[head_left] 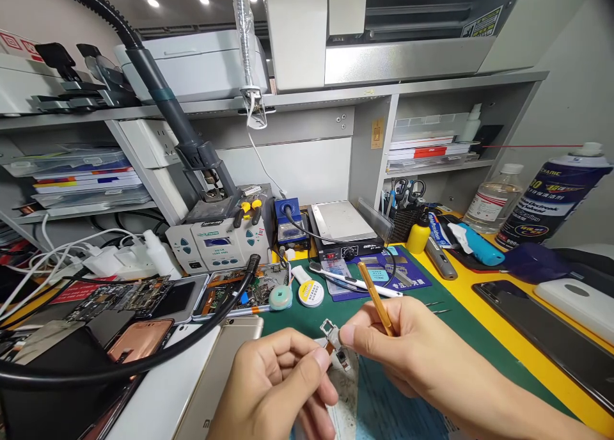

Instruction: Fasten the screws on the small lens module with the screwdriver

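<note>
Low in the centre, above the green mat (432, 328), both hands' fingers pinch a small metal part (334, 337), the right hand (398, 344) also holding an orange stick (377, 298) pointing to 11 o'clock, the left hand (278, 382) at 7 o'clock; a loose pinch could drop it among the bench clutter.

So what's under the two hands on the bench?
Under the left hand and right hand lies the green mat, plus a pale sheet below the small metal part they pinch. The hands cover whatever else sits beneath.
</note>
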